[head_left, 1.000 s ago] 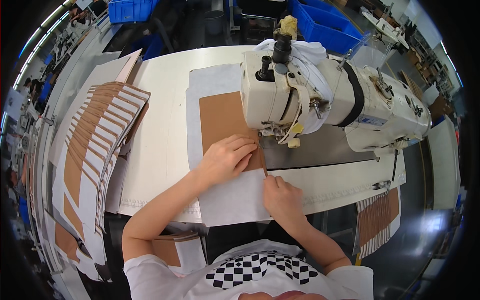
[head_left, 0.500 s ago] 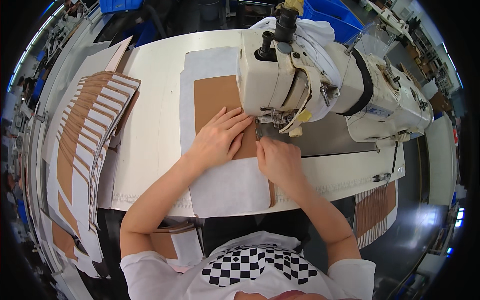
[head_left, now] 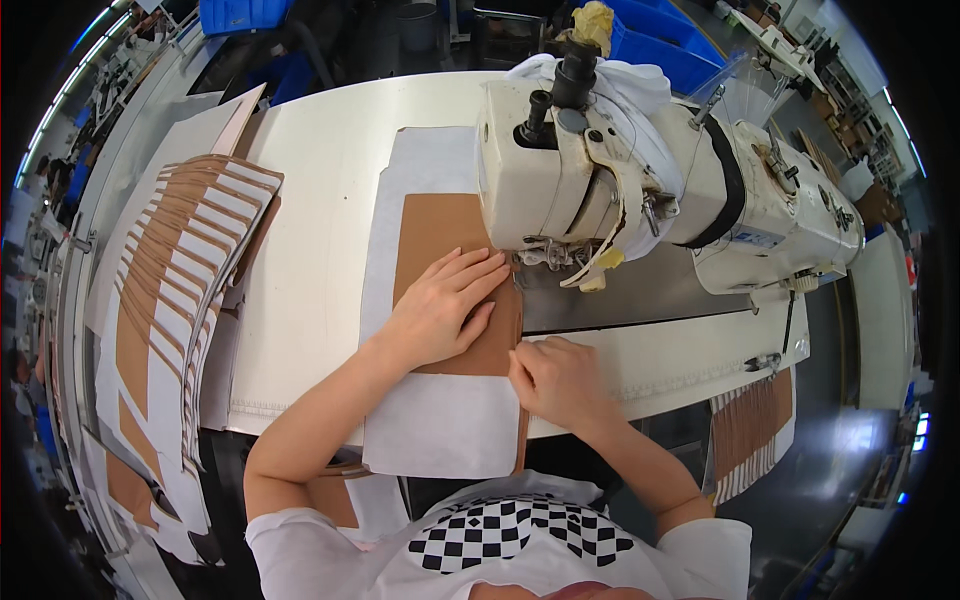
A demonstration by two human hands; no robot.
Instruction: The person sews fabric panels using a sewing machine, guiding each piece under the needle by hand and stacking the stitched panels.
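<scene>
Left hand [head_left: 440, 310] spread flat on a brown-and-white panel [head_left: 445, 425], right hand [head_left: 560, 382] curled at its edge, whether pinching I can't tell, white sewing machine [head_left: 698, 180] just beside

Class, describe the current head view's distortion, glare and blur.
Head view: fisheye bows the far edge of the white table, corners black; head view: bright glare on the floor at right; head view: right hand slightly blurred, left hand crisper.

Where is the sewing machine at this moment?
In the head view, the sewing machine stands on the table, right of centre, its left end by the brown panel.
</scene>
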